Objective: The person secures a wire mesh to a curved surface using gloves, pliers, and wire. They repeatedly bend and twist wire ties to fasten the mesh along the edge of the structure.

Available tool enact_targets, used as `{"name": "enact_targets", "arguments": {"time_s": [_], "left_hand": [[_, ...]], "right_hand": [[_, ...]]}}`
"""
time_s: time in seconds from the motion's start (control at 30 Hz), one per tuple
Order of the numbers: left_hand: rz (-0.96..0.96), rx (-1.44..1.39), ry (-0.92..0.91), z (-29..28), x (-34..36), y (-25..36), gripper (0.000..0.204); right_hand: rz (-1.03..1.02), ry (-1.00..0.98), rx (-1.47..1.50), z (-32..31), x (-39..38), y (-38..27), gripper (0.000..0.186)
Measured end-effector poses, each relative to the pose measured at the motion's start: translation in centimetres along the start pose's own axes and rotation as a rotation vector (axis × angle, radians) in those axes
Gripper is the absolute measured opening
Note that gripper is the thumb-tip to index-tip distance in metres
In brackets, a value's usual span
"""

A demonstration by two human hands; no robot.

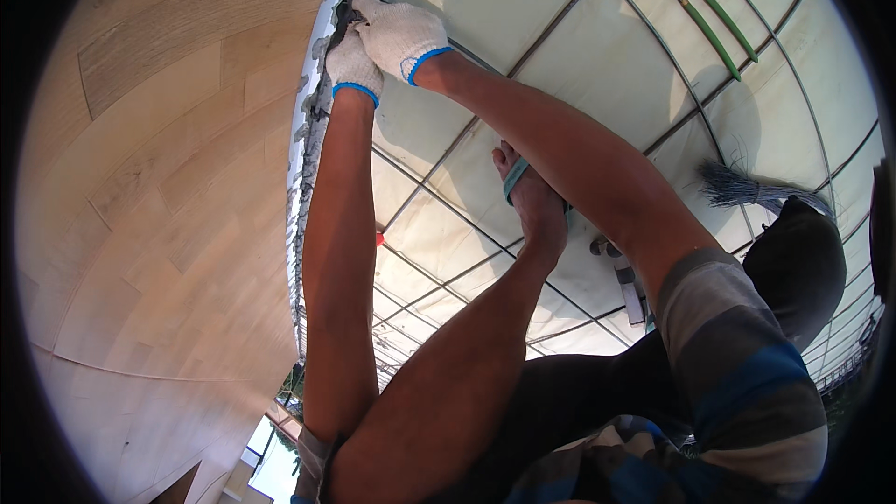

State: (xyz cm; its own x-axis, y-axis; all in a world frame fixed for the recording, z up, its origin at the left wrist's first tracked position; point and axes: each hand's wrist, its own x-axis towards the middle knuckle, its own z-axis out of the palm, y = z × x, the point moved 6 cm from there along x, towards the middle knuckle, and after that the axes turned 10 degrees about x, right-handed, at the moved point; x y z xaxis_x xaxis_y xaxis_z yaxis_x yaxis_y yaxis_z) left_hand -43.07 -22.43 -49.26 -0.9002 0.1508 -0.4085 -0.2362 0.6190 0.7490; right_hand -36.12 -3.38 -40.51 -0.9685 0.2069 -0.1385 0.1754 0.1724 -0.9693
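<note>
Both gloved hands meet at the rough grey joint [313,121] that runs between the pale wood-grain wall panels [159,177] on the left and the tiled floor [560,47] on the right. That joint is a ragged strip of mortar-like material with white flecks, running from the top of the view down toward the lower middle.

The left hand [353,65], in a white knit glove with a blue cuff, is curled with its fingers pressed against the joint near the top of the view; whether it grips anything there cannot be told. The right hand [401,35], in a matching glove, lies just above and partly over the left, fingers bent down onto the same spot at the edge, touching the left glove. Whether a tool sits under it is hidden.

Both bare forearms stretch up from the lower edge. Between them a bare leg runs to a foot in a teal-strapped sandal [527,191] planted on the large pale tiles, which are separated by dark grout lines.

Farther out, a hammer-like tool [627,285] lies on the tiles beside the right arm. A small broom with dark bristles [747,189] rests to the right, and long-handled cutters with green grips [700,5] lie near the top.
</note>
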Motion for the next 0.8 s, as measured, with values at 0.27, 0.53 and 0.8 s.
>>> {"name": "enact_targets", "arguments": {"time_s": [0.27,0.53,0.8], "left_hand": [[-0.164,-0.093,0.049,0.0,1.4,1.6,0.033],[-0.283,-0.076,0.306,0.2,-0.8,3.1,0.031],[-0.305,-0.230,0.401,0.0,0.1,3.1,0.029]], "right_hand": [[0.034,-0.030,-0.211,-0.4,1.5,1.6,0.025],[0.129,-0.216,-0.151,0.8,3.3,2.5,0.036],[-0.032,-0.498,-0.321,2.5,8.9,4.4,0.043]]}}
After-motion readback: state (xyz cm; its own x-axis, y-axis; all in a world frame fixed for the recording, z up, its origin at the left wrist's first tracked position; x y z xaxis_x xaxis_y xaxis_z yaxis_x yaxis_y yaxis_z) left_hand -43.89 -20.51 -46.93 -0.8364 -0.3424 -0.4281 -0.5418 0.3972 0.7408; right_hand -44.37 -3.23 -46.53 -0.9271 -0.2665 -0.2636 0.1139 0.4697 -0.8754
